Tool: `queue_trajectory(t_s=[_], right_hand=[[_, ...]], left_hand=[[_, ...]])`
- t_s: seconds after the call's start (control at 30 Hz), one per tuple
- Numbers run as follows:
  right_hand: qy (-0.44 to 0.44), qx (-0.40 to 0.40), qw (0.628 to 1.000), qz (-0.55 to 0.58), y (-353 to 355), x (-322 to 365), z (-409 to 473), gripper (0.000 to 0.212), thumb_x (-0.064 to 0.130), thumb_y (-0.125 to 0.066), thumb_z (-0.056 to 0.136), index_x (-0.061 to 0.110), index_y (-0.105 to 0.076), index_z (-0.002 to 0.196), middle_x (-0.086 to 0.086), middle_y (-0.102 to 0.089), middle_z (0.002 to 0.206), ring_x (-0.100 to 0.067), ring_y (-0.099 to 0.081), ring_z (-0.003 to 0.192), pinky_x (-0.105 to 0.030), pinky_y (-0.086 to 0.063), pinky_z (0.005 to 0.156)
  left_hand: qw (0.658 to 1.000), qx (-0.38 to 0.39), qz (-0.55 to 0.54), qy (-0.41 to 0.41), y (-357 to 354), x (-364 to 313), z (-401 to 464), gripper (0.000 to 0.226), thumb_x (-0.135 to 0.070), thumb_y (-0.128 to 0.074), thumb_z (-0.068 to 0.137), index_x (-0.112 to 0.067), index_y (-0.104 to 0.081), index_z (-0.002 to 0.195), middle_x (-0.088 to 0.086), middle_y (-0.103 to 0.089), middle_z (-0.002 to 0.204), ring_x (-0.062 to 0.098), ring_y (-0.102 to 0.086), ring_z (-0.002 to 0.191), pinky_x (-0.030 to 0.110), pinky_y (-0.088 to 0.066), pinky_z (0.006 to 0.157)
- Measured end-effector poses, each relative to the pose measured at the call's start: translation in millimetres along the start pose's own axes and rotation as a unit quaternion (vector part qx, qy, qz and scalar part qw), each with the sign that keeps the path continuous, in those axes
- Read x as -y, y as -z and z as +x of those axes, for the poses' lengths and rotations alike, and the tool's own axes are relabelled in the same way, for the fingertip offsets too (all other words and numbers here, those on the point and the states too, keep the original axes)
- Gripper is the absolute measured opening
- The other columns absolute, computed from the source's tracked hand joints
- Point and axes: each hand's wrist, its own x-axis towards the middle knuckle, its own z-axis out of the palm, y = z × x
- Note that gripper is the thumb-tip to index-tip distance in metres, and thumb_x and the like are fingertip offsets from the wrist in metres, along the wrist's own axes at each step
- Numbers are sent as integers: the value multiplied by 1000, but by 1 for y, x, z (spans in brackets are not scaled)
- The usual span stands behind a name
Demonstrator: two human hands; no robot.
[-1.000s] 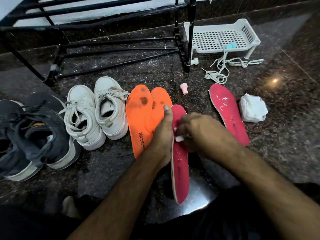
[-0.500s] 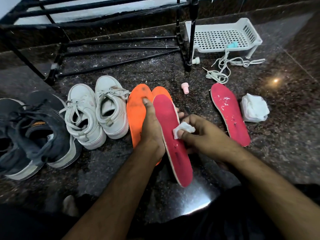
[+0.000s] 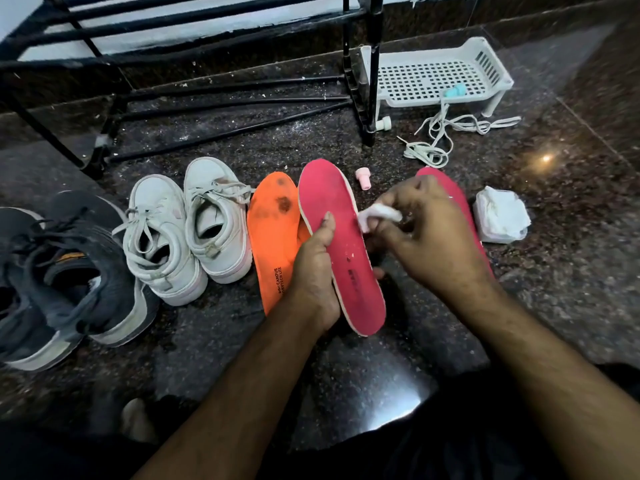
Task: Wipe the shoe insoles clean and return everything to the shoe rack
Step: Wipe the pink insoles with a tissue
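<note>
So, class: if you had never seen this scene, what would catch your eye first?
The bright pink insole at centre, gripped by the left hand while the right hand pinches a white wipe against its edge. Next, the stained orange insole on the floor just left, beside white sneakers.

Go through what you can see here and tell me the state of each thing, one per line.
Left hand: holds the pink insole up, top face showing.
Right hand: pinches a white wipe at the insole's edge.
Second pink insole: flat on the floor.
Orange insole: on the floor, dark stains.
White sneakers: upright, laced.
Dark sneakers: upright.
Loose laces: tangled.
Wipe stack: on the floor.
</note>
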Motion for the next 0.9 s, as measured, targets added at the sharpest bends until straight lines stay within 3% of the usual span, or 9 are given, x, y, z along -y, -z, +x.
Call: queue_trajectory(t_s=[0.1,0.27,0.37,0.47,0.53,0.67,0.8,0.87,0.9], right_hand=[[6,-58,998,39,11,6,3,9,16,-70,86,24,-68,91,9,-63,95,1,-58,85,-18,-47,79],[133,106,981,-91,-6,9,-5,19,17,-63,89,21,-69,107,1,-59,95,-15,-59,90,-28,-45,81],[130,119,977,-118,-13,5,-5,25,9,-58,91,15,-65,115,-5,-54,99,-23,-56,95,-28,-41,84],[97,63,990,-82,-7,7,-4,28,13,-62,92,12,-57,120,-2,-62,103,-21,-59,96,-25,-43,84],[84,48,991,-89,-5,10,-4,20,22,-63,91,16,-58,109,3,-63,93,-20,-61,86,-33,-49,78],[125,107,973,-161,-16,21,-9,25,25,-50,88,14,-70,97,-7,-61,86,-30,-63,81,-46,-53,67],[168,156,959,-165,-21,31,-18,30,23,-47,85,15,-73,99,-5,-59,85,-29,-62,82,-46,-55,64],[195,192,947,-166,-21,35,-27,27,22,-52,84,17,-74,100,-5,-61,86,-28,-64,84,-44,-57,66],[205,215,940,-169,-20,36,-31,26,21,-53,84,18,-75,99,-4,-62,87,-27,-65,85,-44,-58,69]], left_hand=[[999,23,-15,-31,0,5,4,64,-59,-32,102,-17,-79,88,4,-73,79,18,-64,59,32,-51,55],[994,77,-71,2,-3,8,-2,59,-56,-30,103,-10,-67,108,10,-75,95,19,-73,87,30,-60,76],[995,80,-59,-8,-1,8,-2,59,-55,-30,103,-9,-64,113,10,-74,98,19,-71,93,32,-56,88],[996,76,-51,-13,-2,8,-1,58,-56,-27,103,-13,-64,116,8,-74,100,19,-70,92,34,-54,87],[995,77,-59,-4,-2,12,2,59,-57,-27,103,-14,-66,113,8,-74,98,19,-69,91,34,-52,87],[997,64,-51,5,1,10,-1,66,-63,-32,99,-8,-66,103,14,-70,95,23,-68,93,33,-54,89],[998,41,8,-43,11,1,7,54,-51,-32,106,-7,-57,86,-5,-69,65,5,-68,66,20,-56,85],[998,42,-49,18,15,-2,8,65,-71,-37,95,-10,-60,86,1,-65,72,16,-63,75,31,-52,91],[996,50,-65,42,16,-1,7,73,-79,-35,88,-11,-61,85,5,-62,75,21,-59,77,34,-50,86]])
